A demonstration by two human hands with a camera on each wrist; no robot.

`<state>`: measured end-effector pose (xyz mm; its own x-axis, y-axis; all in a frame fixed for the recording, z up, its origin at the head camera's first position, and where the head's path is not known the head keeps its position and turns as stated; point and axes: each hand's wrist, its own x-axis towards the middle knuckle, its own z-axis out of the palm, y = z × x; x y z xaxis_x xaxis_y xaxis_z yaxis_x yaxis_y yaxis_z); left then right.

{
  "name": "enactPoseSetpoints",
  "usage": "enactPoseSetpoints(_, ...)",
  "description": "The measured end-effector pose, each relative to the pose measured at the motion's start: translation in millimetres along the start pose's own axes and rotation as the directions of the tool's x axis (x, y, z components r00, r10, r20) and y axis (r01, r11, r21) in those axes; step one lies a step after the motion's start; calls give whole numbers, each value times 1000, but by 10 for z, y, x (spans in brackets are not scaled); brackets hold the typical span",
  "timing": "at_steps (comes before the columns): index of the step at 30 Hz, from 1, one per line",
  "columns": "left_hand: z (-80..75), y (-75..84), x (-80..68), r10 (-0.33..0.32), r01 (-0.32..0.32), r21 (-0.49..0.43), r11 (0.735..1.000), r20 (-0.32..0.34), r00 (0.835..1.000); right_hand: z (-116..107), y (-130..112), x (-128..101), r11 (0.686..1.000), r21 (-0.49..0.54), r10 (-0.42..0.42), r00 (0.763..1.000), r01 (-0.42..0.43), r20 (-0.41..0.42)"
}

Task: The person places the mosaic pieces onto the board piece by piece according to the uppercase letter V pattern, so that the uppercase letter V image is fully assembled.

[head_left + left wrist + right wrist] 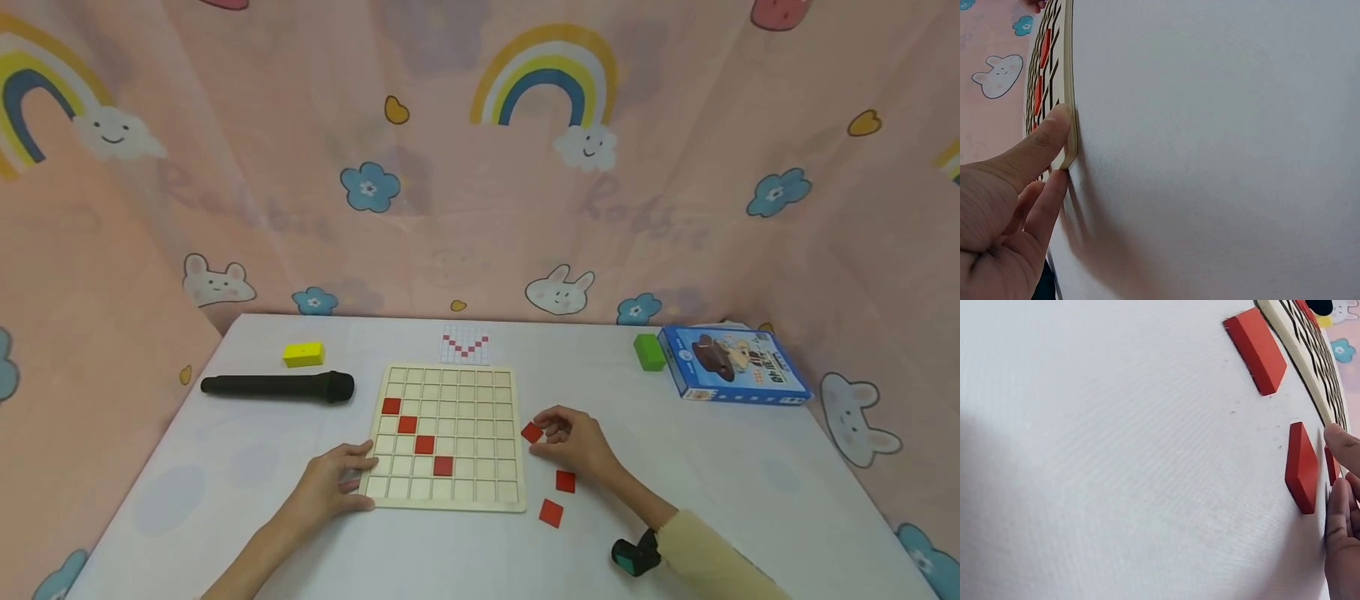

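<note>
A pale wooden grid board (450,505) lies on the white table, with several red square tiles (424,445) in a diagonal on its left half. At the board's near left corner is my left hand (328,483); thumb and fingers grip the edge, as the left wrist view also shows. Just off the board's right edge, my right hand (577,442) pinches a red tile (532,432) between thumb and fingers. Two more loose red tiles, one nearer the board (551,513) and one under the right wrist (566,482), lie flat on the table.
Behind the board lies a small pattern card (465,345) with a red V of squares. A black microphone (273,387) and a yellow block (303,355) are at the left. Toward the back right are a green block (649,352) and a blue box (735,367).
</note>
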<state>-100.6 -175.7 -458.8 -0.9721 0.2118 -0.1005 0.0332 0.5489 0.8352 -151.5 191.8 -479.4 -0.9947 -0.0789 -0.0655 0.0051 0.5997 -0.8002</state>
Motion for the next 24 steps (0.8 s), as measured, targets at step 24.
enactPoseSetpoints(24, 0, 24, -16, -3, 3, 26, 1000, -4, 1000, -89, 17, -21, 998, -12, -69, 998, 69, 7)
